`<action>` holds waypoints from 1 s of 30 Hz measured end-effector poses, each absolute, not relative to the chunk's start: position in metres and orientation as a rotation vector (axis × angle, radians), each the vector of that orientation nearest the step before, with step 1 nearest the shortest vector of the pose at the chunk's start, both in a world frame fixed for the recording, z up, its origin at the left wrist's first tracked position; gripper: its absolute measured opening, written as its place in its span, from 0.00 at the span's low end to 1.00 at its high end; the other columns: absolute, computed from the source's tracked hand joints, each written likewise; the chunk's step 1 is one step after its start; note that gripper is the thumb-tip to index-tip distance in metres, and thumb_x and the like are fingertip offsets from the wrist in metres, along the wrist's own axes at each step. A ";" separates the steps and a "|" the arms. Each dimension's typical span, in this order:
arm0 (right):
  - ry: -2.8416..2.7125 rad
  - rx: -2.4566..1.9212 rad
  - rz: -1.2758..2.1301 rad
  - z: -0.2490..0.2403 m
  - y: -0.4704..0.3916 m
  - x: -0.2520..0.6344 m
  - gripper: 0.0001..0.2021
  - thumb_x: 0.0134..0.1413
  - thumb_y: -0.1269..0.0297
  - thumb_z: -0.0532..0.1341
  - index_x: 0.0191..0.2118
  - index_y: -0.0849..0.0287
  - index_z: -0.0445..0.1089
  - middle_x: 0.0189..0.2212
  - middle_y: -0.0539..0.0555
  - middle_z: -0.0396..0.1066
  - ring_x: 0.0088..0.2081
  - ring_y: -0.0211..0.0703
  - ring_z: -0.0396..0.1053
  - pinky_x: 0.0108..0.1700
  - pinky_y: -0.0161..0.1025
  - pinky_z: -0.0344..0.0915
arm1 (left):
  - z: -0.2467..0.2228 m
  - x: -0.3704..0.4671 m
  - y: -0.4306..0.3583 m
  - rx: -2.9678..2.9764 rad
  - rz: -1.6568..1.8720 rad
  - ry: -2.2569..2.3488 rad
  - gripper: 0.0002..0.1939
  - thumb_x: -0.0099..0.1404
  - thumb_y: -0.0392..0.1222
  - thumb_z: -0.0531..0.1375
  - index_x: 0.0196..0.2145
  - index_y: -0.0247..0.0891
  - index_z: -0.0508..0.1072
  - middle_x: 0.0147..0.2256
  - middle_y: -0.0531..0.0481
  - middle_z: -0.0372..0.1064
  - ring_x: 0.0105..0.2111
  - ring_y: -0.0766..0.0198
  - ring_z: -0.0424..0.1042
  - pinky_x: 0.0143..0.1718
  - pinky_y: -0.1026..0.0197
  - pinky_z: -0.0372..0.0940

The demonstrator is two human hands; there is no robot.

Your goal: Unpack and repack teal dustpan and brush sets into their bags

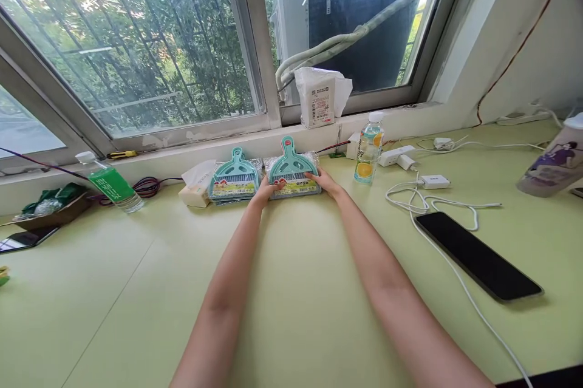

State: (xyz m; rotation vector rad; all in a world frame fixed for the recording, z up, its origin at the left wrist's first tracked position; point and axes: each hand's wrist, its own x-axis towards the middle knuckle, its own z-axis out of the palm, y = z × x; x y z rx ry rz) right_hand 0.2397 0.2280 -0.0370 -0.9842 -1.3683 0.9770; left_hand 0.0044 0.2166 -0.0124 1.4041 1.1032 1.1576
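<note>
Both my arms reach across the table to a teal dustpan and brush set point(293, 170) in clear packaging, lying against the windowsill. My left hand point(266, 189) grips its left edge, thumb on the front. On the opposite edge, my right hand point(324, 181) holds it with the thumb on the front too. The fingers behind the pack are hidden. Just left of it rests a stack of similar dustpan and brush sets point(235, 178), close beside my left hand. A tissue pack point(195, 187) leans by that stack.
An orange-label bottle point(368, 151), white cables point(416, 194) and a black phone point(476, 254) lie to the right, with a tumbler point(553, 157) beyond. Leftward are a green-label bottle point(112, 184), a screwdriver point(122, 155) and a small box point(54, 212). Another tissue pack point(319, 99) stands on the sill.
</note>
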 end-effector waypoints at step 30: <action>-1.202 -0.883 0.888 -0.040 0.288 0.226 0.42 0.36 0.63 0.68 0.62 0.54 0.56 0.58 0.56 0.66 0.60 0.54 0.63 0.66 0.56 0.53 | -0.026 0.021 0.258 1.612 1.485 1.036 0.41 0.58 0.61 0.63 0.60 0.40 0.53 0.62 0.39 0.56 0.64 0.53 0.55 0.64 0.54 0.51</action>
